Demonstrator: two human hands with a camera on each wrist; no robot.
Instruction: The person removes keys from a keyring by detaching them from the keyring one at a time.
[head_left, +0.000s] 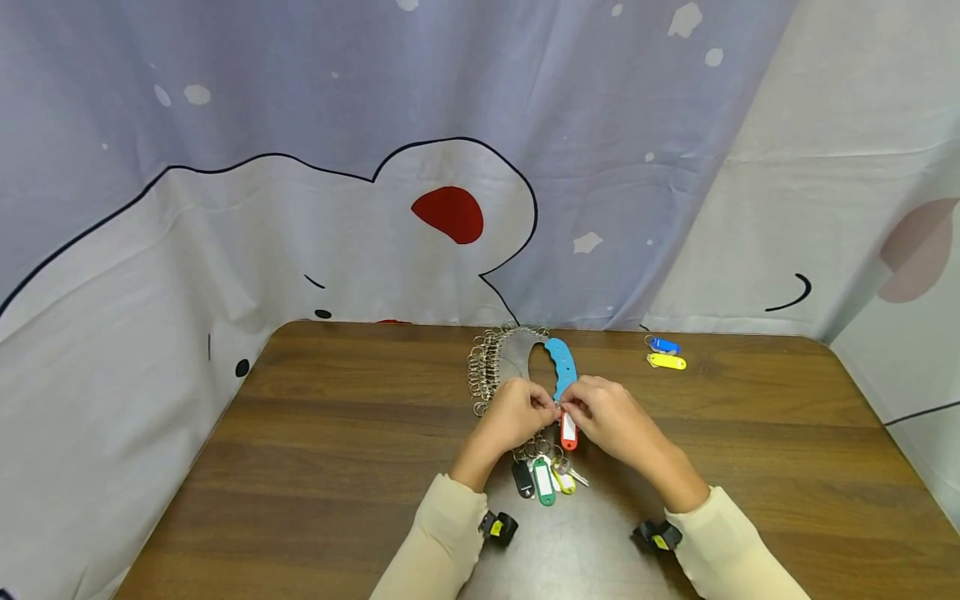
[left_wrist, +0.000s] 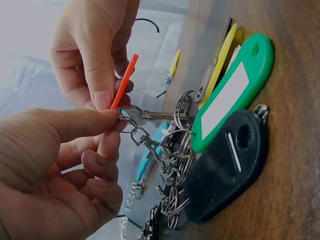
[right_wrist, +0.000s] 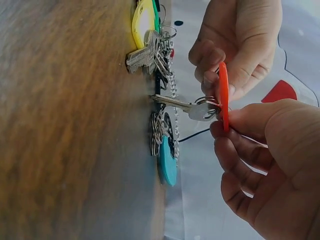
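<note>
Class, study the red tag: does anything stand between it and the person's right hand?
Nothing visible does. The right hand pinches the red tag directly. The left hand holds the ring at the tag's end, and the key hangs down from there, not between right hand and tag.

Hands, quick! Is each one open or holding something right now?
Left hand: closed, pinching a metal ring beside the red tag.
Right hand: closed, pinching the red tag.
</note>
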